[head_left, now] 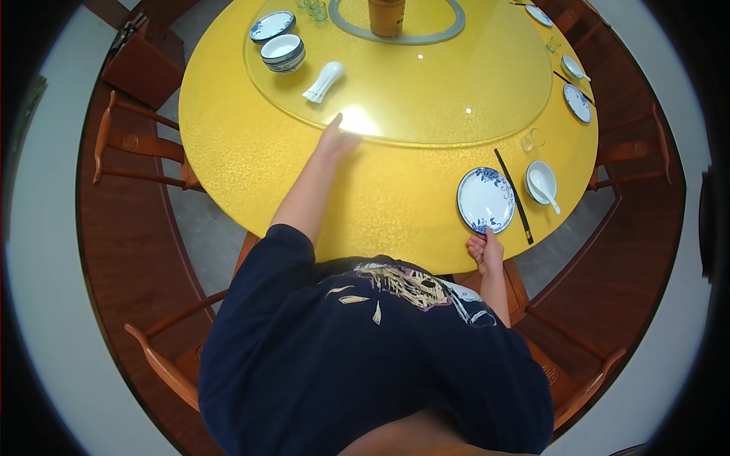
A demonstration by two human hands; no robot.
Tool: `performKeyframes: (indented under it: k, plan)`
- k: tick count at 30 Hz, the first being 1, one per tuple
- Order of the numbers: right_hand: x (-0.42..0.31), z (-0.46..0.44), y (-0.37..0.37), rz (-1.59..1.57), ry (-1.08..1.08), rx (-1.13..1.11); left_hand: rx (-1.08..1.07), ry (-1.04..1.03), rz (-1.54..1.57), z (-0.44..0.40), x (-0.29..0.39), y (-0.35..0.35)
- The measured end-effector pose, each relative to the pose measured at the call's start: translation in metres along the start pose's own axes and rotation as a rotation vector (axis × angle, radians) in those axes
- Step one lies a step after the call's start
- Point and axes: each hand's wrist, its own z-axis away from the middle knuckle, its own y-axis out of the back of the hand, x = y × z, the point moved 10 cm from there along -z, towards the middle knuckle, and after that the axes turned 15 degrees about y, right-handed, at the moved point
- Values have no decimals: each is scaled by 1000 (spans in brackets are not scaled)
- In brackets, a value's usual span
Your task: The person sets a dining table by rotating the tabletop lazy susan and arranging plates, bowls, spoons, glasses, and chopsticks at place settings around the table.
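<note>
My right hand (487,249) is at the near table edge, thumb over the rim of a white plate (485,199) with blue flowers and fingers curled below. Black chopsticks (515,196) lie just right of the plate. Beyond them is a white bowl (541,181) with a white spoon (549,196) in it. My left hand (337,142) is at the near rim of the glass turntable (426,99), thumb apart from the fingers, holding no tableware. On the glass ahead of it lies a bundle of white spoons (325,82).
Stacked bowls (283,55), stacked plates (272,27) and small glasses (318,11) stand on the turntable's left. A brown container (386,17) is at its centre. Another place setting with a plate (577,103) lies far right. Wooden chairs (144,144) surround the yellow table (220,152).
</note>
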Motion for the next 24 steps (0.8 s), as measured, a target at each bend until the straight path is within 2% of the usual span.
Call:
performKeyframes:
  k: [10, 19, 24]
  plan:
    - [-1, 3, -1, 13, 2, 4, -100, 19, 96, -1, -26, -36]
    - [-2, 2, -1, 8, 11, 1, -86, 178, -14, -9, -60, -50]
    - [1, 0, 1, 5, 5, -8, -267, 244, -20, 4, -73, -71]
